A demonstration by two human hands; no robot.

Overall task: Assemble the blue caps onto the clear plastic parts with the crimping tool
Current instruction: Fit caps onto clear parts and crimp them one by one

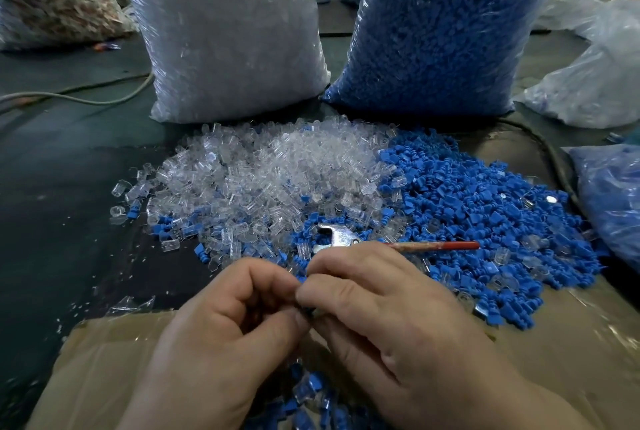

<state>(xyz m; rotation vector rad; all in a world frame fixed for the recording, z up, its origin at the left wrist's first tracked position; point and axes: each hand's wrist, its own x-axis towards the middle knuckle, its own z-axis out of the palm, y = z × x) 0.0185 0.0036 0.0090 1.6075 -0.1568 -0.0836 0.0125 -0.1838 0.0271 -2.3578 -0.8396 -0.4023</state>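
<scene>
Both hands meet low centre, fingers curled; left hand (221, 318) and right hand (391, 308) pinch one small piece between their fingertips; only a sliver of blue cap (302, 279) shows; fingers hide whether a clear part is already mated to it. Crimping tool (337, 237) lies on the heap just beyond the knuckles, red handle pointing right; neither hand visibly grips it, but the right hand covers its near end, so can't be sure.

Risks, my read:
- cap gets seated by feel, joint out of sight; if it sits cocked, the crimp probably locks it crooked or cracks the clear shell
- piece is small and likely slick; a slip drops it into the finished pieces (311, 391) in the cardboard box (104, 360) below; an uncrimped one then hides among the good ones
- tool rests on loose stock; lifting it could scatter parts or trap a stray cap in the jaws
- clear parts pile (263, 170) and blue caps pile (485, 215) bleed together at the seam; easy mis-pick or double pick
- fingertips sit right at the joint; closing the tool there risks a pinched finger
</scene>
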